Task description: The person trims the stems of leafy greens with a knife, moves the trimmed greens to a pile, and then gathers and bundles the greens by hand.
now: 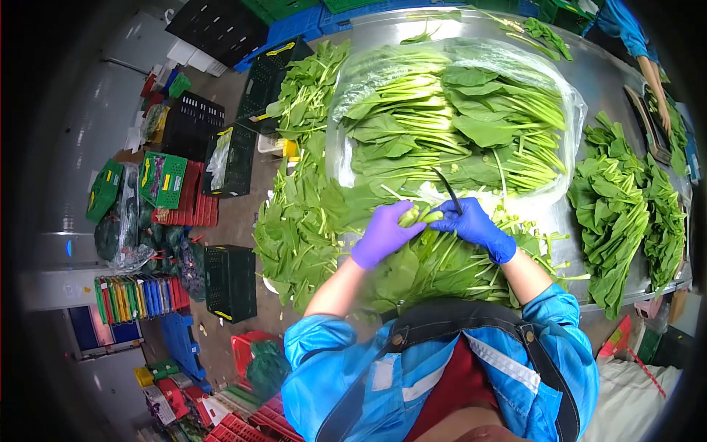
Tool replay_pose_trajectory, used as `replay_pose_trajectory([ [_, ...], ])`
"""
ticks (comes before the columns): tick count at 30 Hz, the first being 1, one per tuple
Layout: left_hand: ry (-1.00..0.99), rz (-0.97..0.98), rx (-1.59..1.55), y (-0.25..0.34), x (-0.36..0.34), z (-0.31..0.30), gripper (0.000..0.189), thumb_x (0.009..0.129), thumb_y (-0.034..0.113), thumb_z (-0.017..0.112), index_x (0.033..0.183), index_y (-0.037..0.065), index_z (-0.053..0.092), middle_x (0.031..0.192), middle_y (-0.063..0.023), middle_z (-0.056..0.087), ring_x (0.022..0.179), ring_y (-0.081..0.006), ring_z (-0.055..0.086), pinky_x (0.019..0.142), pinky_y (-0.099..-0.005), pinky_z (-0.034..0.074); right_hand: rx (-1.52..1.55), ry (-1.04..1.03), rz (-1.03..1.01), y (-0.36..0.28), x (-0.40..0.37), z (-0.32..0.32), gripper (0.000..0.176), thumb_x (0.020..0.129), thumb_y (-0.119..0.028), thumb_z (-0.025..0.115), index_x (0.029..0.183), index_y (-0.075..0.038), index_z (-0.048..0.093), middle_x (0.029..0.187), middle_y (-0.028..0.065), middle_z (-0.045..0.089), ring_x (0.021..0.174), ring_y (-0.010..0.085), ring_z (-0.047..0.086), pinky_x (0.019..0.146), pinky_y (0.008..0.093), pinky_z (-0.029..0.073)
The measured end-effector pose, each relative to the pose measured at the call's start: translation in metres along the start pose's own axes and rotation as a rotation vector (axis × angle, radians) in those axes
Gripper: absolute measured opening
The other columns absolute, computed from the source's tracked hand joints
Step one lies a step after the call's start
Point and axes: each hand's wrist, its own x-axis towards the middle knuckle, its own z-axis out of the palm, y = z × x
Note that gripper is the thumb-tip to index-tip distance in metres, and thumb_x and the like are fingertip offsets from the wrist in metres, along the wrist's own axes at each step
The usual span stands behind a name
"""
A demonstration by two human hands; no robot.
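My left hand [386, 234], in a purple glove, is closed around the pale cut ends of green vegetable stems [418, 215]. My right hand [477, 227], in a blue glove, grips a knife [447, 190] whose dark, curved blade points up and away from me. Its fingers are close beside the stem ends. Below both hands lies a pile of loose leafy greens [423, 271], with trimmed stem pieces [524, 221] to the right. Just beyond them, a clear plastic bag [577, 110] lies spread open, with leafy greens [482, 121] laid in rows on it.
More greens [298, 202] heap along the left of the metal table [626, 85], and bunches [607, 214] lie at the right. A co-worker's hand [660, 110] reaches in at upper right, near a dark tray [646, 125]. Crates [230, 283] stand on the floor at left.
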Motion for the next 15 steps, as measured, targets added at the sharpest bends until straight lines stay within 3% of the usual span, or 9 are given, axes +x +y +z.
replay_pose_trajectory([
  [1,-0.018,0.029,0.098,0.001,-0.002,-0.002,0.037,0.070,0.021,0.077,0.099,0.003,0.063,0.085,-0.0149,0.066,0.072,-0.0235,0.063,0.067,-0.0332,0.049,0.153,-0.008,0.060,0.003,-0.001,0.002,0.031,0.074,-0.021,0.076,0.098,-0.003,0.068,0.070,0.0049,0.063,0.059,0.0083,0.051,0.058,0.0260,0.044],
  [2,-0.036,0.057,0.194,0.003,-0.004,-0.003,0.039,0.070,0.023,0.077,0.100,0.004,0.063,0.087,-0.0177,0.065,0.073,-0.0282,0.064,0.068,-0.0344,0.050,-0.084,-0.019,0.076,0.005,-0.003,-0.003,0.027,0.073,-0.021,0.076,0.092,-0.004,0.069,0.065,0.0046,0.062,0.058,0.0093,0.053,0.057,0.0286,0.045],
  [3,-0.037,0.052,0.191,0.005,-0.004,-0.009,0.039,0.070,0.023,0.077,0.100,0.004,0.063,0.087,-0.0177,0.065,0.073,-0.0282,0.064,0.068,-0.0344,0.050,-0.083,-0.022,0.080,0.012,-0.001,-0.006,0.027,0.073,-0.021,0.076,0.092,-0.004,0.069,0.065,0.0046,0.062,0.058,0.0093,0.053,0.057,0.0286,0.045],
  [5,-0.104,-0.054,0.338,0.010,-0.001,-0.028,0.040,0.069,0.024,0.077,0.101,0.006,0.063,0.090,-0.0193,0.064,0.079,-0.0329,0.064,0.069,-0.0362,0.050,-0.559,0.181,-0.015,0.033,0.004,-0.016,0.024,0.073,-0.022,0.074,0.090,-0.005,0.069,0.062,0.0040,0.061,0.057,0.0110,0.055,0.056,0.0301,0.045],
  [7,-0.118,-0.136,0.375,0.007,0.007,-0.036,0.040,0.069,0.023,0.076,0.103,0.007,0.064,0.091,-0.0192,0.065,0.084,-0.0312,0.064,0.073,-0.0364,0.051,-0.510,0.184,0.057,0.019,0.004,-0.030,0.024,0.073,-0.024,0.074,0.088,-0.005,0.070,0.061,0.0022,0.060,0.055,0.0126,0.055,0.056,0.0310,0.045],
  [9,-0.031,-0.028,0.288,-0.006,0.012,-0.035,0.043,0.068,0.020,0.077,0.106,0.007,0.063,0.096,-0.0182,0.065,0.087,-0.0295,0.065,0.076,-0.0350,0.050,-0.044,0.041,0.214,-0.005,0.002,-0.029,0.023,0.074,-0.023,0.074,0.089,-0.006,0.070,0.067,0.0032,0.063,0.060,0.0128,0.057,0.059,0.0304,0.045],
  [11,-0.015,0.079,0.139,-0.007,0.020,-0.012,0.047,0.066,0.017,0.079,0.109,0.005,0.063,0.100,-0.0134,0.067,0.089,-0.0244,0.065,0.079,-0.0331,0.049,-0.046,0.006,-0.096,-0.003,0.009,-0.018,0.027,0.078,-0.022,0.073,0.099,-0.006,0.068,0.084,0.0049,0.067,0.072,0.0101,0.059,0.069,0.0251,0.047],
  [13,-0.135,0.070,-0.221,-0.003,0.028,0.007,0.051,0.066,0.016,0.080,0.111,0.002,0.061,0.097,-0.0059,0.067,0.087,-0.0180,0.062,0.079,-0.0304,0.048,0.066,-0.037,0.135,-0.021,0.018,-0.018,0.031,0.079,-0.022,0.072,0.103,-0.005,0.066,0.086,0.0034,0.068,0.072,0.0105,0.059,0.070,0.0256,0.048],
  [15,-0.165,-0.012,-0.235,-0.003,0.035,0.001,0.049,0.069,0.015,0.077,0.113,0.002,0.060,0.090,-0.0022,0.064,0.082,-0.0120,0.059,0.075,-0.0269,0.048,0.208,-0.003,0.264,-0.021,0.035,-0.036,0.033,0.081,-0.025,0.070,0.106,-0.004,0.065,0.086,0.0016,0.068,0.073,0.0104,0.060,0.069,0.0264,0.049],
])
